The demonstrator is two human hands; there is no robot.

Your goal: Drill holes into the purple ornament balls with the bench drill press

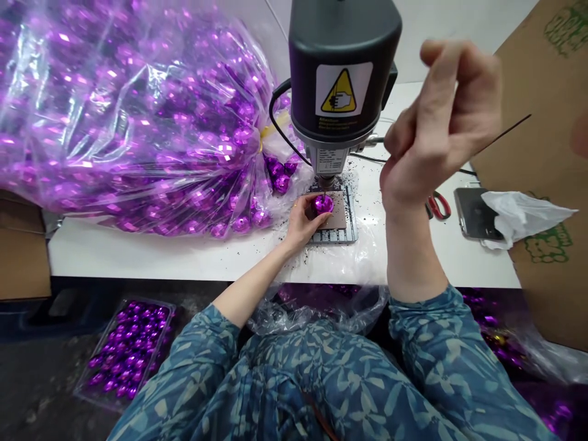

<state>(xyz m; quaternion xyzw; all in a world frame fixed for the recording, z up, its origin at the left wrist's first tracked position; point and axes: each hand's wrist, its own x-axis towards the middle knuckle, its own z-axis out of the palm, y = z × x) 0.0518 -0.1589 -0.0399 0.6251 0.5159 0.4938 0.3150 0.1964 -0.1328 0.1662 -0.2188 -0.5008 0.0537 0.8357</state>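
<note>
My left hand (303,222) holds a shiny purple ball (323,204) between thumb and fingers, on a brown board (339,211) over the metal base plate (351,236). The bit of the black drill press (344,92) comes down onto the top of the ball. My right hand (443,116) is raised beside the drill head, with its fingers curled. It seems to be around a lever of the press, whose metal rod shows at the left of the hand; the grip itself is hidden. Dark shavings lie around the base plate.
A large clear bag of purple balls (138,122) covers the table's left side. On the right are red-handled scissors (440,206), a phone (475,214), white tissue (528,211) and a cardboard box (551,165). A clear tray of purple balls (128,349) sits low at the left.
</note>
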